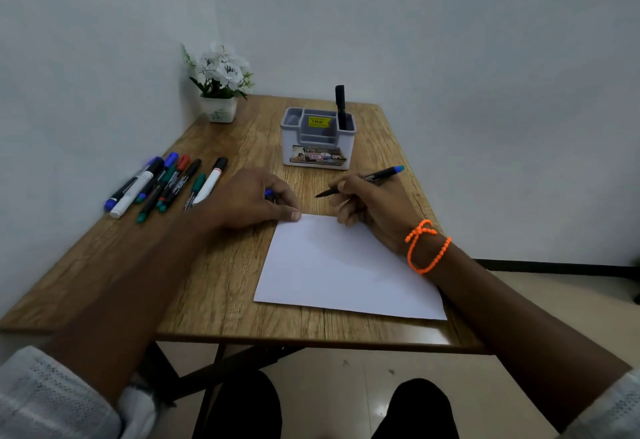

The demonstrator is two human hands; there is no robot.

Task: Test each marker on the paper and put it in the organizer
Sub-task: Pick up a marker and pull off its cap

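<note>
An uncapped black marker [367,180] tilts above blank white paper [346,265], spare markers [166,184] lie left, a grey-white organizer [318,148] behind holds one black marker [340,106]

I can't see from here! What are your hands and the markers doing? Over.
Right hand grips uncapped marker, tip above paper. Left hand holds blue cap. One marker in organizer. Nothing blocking.

Head-worn camera looks forward and down, close over the table [221,286].
</note>
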